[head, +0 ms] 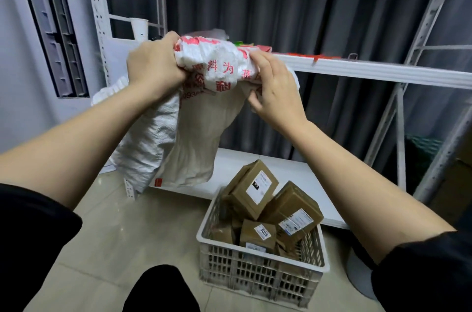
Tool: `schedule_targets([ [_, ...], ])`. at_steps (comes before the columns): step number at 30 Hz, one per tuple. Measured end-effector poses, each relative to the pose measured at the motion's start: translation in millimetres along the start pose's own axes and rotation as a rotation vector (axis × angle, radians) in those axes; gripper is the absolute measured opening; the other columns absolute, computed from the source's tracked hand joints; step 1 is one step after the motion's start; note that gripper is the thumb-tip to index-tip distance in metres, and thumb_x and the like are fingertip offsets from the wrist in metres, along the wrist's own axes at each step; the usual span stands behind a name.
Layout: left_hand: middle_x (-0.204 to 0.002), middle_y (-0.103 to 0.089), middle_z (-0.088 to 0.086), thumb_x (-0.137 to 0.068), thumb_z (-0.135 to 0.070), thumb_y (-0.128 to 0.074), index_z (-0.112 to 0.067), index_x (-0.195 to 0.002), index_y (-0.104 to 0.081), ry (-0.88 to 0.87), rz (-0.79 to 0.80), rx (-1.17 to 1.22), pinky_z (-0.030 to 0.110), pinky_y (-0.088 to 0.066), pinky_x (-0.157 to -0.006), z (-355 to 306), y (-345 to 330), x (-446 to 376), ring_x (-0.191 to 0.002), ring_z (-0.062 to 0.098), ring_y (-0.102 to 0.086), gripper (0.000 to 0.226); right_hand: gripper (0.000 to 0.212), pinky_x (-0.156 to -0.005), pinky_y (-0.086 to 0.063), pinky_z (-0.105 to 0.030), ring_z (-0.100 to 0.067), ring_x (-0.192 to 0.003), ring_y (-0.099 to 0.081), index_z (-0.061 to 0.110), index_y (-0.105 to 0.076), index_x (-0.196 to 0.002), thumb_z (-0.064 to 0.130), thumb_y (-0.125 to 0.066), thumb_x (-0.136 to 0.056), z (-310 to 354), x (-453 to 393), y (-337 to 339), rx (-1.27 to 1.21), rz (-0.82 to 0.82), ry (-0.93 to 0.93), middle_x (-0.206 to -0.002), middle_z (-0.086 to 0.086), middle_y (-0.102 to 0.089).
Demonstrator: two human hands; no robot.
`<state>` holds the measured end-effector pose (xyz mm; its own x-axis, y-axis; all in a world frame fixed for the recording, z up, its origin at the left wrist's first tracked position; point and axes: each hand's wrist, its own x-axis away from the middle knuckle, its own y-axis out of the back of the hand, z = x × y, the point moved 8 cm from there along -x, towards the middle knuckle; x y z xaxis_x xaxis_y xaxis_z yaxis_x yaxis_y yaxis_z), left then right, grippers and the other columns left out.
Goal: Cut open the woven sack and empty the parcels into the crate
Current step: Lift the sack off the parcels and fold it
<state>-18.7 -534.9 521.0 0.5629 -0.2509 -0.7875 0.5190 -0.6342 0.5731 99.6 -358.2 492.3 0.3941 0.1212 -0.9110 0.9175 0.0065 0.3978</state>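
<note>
Woven sack held aloft over the floor, parcels in the crate.

The sack [204, 107] is gripped at its bunched top by the left hand [155, 66] and pinched by the right hand [275, 97]; brown parcels [258, 191] are piled in the white crate [255, 270] below.

You face a white metal shelving rack [370, 72] backed by dark grey pleated curtains [281, 5]. To your left stands a pale wall [15, 56] with a grey louvred panel [53, 30]. Under you lies a glossy beige tiled floor [115, 235].
</note>
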Motion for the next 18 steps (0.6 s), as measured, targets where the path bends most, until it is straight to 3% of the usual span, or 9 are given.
schedule_targets([
  [4,-0.103,-0.066,0.018,-0.078,-0.026,-0.056,-0.022,-0.112,-0.053,0.074,0.05,-0.004,0.044,-0.049,-0.077,25.8,-24.2,15.4,-0.097,0.043,-0.059,0.034,0.063,-0.105,-0.03,-0.024,-0.025,-0.122,-0.05,0.006,-0.047,-0.134,0.013,-0.065,-0.074,-6.1,15.5,-30.9,-0.021,0.075,-0.07,-0.133,-0.01,-0.053],
  [7,-0.101,-0.066,0.017,-0.076,-0.021,-0.056,-0.02,-0.111,-0.052,0.137,0.083,-0.01,0.044,-0.049,-0.075,48.1,-40.4,31.1,-0.095,0.042,-0.058,0.035,0.06,-0.103,-0.04,-0.035,-0.022,-0.125,-0.048,0.011,-0.047,-0.133,0.027,-0.065,-0.078,-7.9,28.7,-55.1,-0.005,0.14,-0.145,-0.135,-0.005,-0.052],
  [10,-0.101,-0.066,0.017,-0.074,-0.016,-0.056,-0.019,-0.112,-0.052,0.2,0.108,-0.011,0.044,-0.05,-0.076,70.6,-51.8,47.7,-0.096,0.042,-0.058,0.039,0.063,-0.098,-0.043,-0.041,-0.022,-0.127,-0.045,0.015,-0.042,-0.136,0.03,-0.061,-0.078,-9.4,45.8,-77.4,-0.058,0.232,-0.275,-0.14,-0.002,-0.046],
  [15,-0.113,-0.064,0.016,-0.08,-0.023,-0.054,-0.02,-0.117,-0.051,0.444,0.169,0.058,0.04,-0.046,-0.082,109.8,-66.6,68.0,-0.104,0.041,-0.058,0.038,0.05,-0.088,-0.045,-0.042,-0.028,-0.113,-0.049,0.013,-0.042,-0.125,0.029,-0.059,-0.081,-10.8,78.1,-110.2,-0.135,0.342,-0.68,-0.128,-0.008,-0.046],
  [16,-0.116,-0.064,0.014,-0.081,-0.028,-0.054,-0.021,-0.118,-0.05,0.52,0.195,0.122,0.038,-0.045,-0.082,120.5,-72.2,70.5,-0.105,0.039,-0.058,0.038,0.042,-0.086,-0.046,-0.042,-0.029,-0.109,-0.052,0.013,-0.044,-0.118,0.031,-0.058,-0.083,-9.3,85.8,-118.7,-0.197,0.398,-0.787,-0.125,-0.008,-0.048],
  [18,-0.118,-0.063,0.008,-0.078,-0.036,-0.06,-0.023,-0.12,-0.05,0.671,0.232,0.341,0.034,-0.045,-0.085,131.9,-79.4,76.3,-0.105,0.033,-0.059,0.045,0.03,-0.082,-0.046,-0.036,-0.028,-0.101,-0.057,0.013,-0.049,-0.104,0.038,-0.054,-0.089,4.5,108.2,-147.2,-0.457,0.672,-0.98,-0.124,-0.01,-0.055],
])
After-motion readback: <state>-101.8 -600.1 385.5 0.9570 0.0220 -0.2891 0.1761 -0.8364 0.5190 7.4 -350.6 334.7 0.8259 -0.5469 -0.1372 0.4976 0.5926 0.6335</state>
